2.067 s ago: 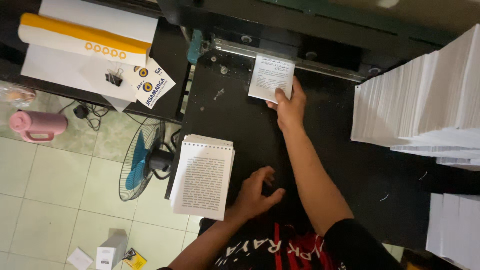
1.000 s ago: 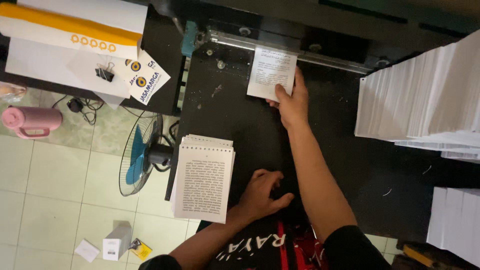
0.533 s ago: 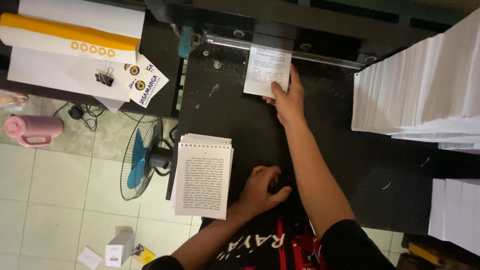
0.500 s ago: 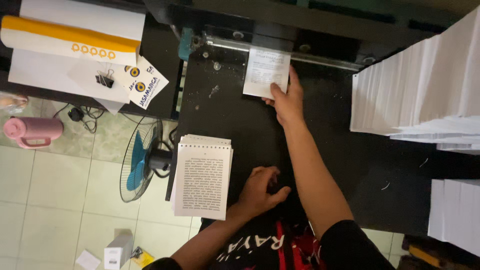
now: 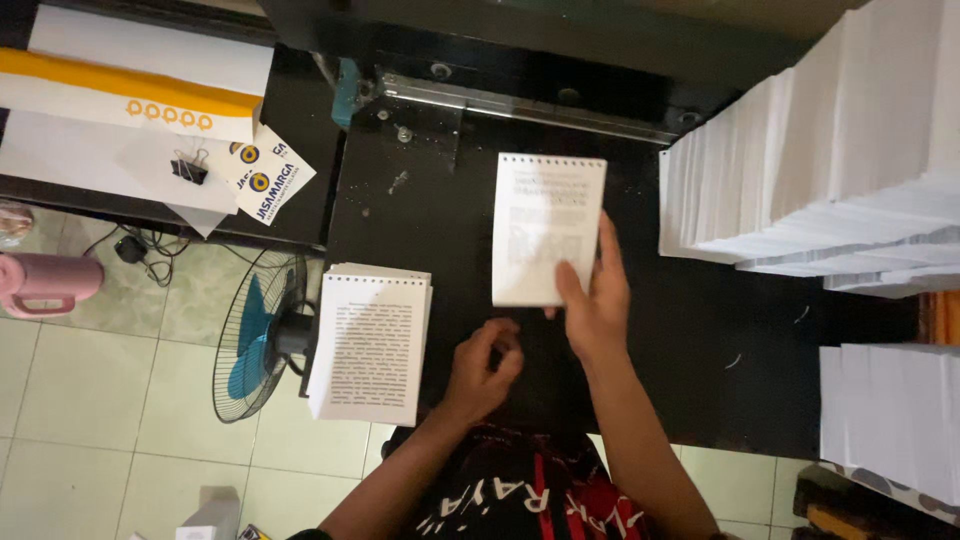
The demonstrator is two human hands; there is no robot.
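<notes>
We see the right hand lying flat on the near right corner of a small stack of printed sheets, fingers spread along its right edge and thumb pressing on the top page, so it grips the stack against the black table. The stack has a row of punched holes along its far edge and sits near the middle of the table, well short of the metal rail at the far side. The left hand rests on the table just near and left of the stack, fingers curled loosely inward and holding nothing that we can make out; it does not touch the paper. To the left, at the table's left edge, lies a second pile of punched pages, well apart from both hands and partly overhanging the edge. Below it, on the tiled floor, stands a fan with blue blades, and further left a pink bottle. On a dark shelf at the far left we see a white and yellow box, some cards and a binder clip. To the right, tall stacks of white paper crowd the table's edge, close beside the held sheets, with another white stack nearer to us.
</notes>
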